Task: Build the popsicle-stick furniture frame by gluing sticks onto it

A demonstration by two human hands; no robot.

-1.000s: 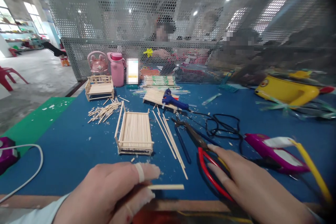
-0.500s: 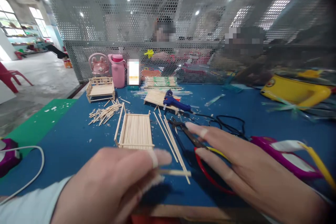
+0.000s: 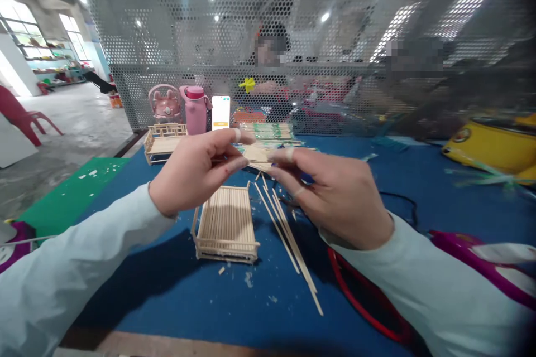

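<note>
Above the small wooden stick frame point(image 3: 228, 215), my left hand point(image 3: 201, 167) has its thumb and fingers curled toward each other. Facing it, my right hand point(image 3: 335, 192) is closed with thumb and index finger in a pinch. A thin pale piece seems to run between the two sets of fingertips, but it blends with the pale wooden panel point(image 3: 257, 153) behind. The frame has a slatted bed and low rails and stands on the blue table. Several loose thin sticks point(image 3: 288, 234) lie to its right. Red-handled pliers point(image 3: 347, 284) are partly hidden under my right forearm.
A finished miniature wooden bench point(image 3: 161, 145), a pink bottle point(image 3: 196, 111) and a lit phone point(image 3: 220, 112) stand at the back left. Bundled sticks point(image 3: 268, 131) lie before the perforated metal screen point(image 3: 167, 39). A yellow container point(image 3: 489, 145) is far right. Another person sits beyond the screen.
Both hands have risen and come together over the frame. My right hand has left the pliers. My left hand, earlier low with a short stick, has moved up and away from the table's front.
</note>
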